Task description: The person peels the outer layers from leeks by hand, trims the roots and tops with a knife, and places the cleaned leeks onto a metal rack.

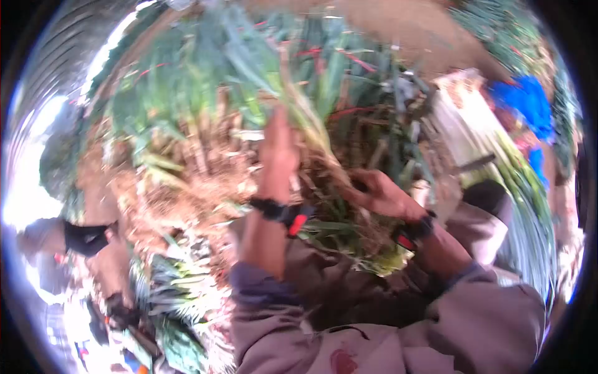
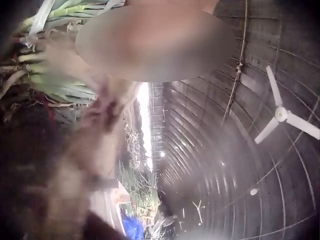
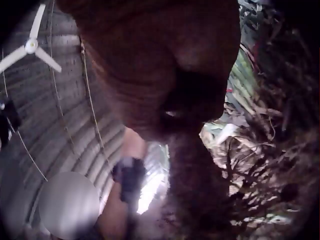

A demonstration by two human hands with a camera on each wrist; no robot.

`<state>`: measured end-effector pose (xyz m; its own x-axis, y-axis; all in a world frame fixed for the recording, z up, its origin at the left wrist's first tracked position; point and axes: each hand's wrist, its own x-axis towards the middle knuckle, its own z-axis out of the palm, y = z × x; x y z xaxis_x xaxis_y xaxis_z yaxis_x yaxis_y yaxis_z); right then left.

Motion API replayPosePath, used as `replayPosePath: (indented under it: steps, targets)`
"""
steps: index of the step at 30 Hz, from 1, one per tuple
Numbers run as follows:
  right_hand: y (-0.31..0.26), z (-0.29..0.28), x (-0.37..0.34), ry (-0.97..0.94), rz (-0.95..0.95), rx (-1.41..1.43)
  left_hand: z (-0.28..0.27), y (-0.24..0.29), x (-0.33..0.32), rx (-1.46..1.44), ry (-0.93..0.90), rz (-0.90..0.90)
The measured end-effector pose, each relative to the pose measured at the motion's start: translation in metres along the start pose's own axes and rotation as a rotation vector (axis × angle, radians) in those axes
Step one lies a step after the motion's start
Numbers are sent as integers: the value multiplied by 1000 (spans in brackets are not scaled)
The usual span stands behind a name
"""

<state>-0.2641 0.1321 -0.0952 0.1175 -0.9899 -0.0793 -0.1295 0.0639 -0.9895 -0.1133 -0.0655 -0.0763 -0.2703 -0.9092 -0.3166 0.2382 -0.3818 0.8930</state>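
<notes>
A long green onion (image 1: 319, 134) slants across the middle of the head view, its green leaves pointing away and its brown, dry-skinned root end toward the body. My right hand (image 1: 387, 197) grips it near the root end, thumb and fingers curled round the stalk. In the right wrist view that hand (image 3: 160, 65) is dark and hides most of what it holds. Just left of the stalk, my left hand (image 1: 280, 153) is raised with its fingers extended upward, blurred and seen edge-on. A blurred oval covers part of the left wrist view.
Heaped untrimmed green onions (image 1: 193, 118) lie ahead, roots toward me. Bundled, cleaned green onions (image 1: 476, 118) lie at right, beside a blue bag (image 1: 526, 106). Loose trimmings (image 1: 180, 274) cover the lower left. Another person's dark sleeve (image 1: 87, 239) shows at far left.
</notes>
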Motion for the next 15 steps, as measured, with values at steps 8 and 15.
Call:
replayPosePath:
  steps: [8,15]
  targets:
    - [-18,9,44,437,-150,222,43,2,-28,-278,-335,249]
    - [-34,24,80,262,-207,43,4,37,-21,-273,-145,567]
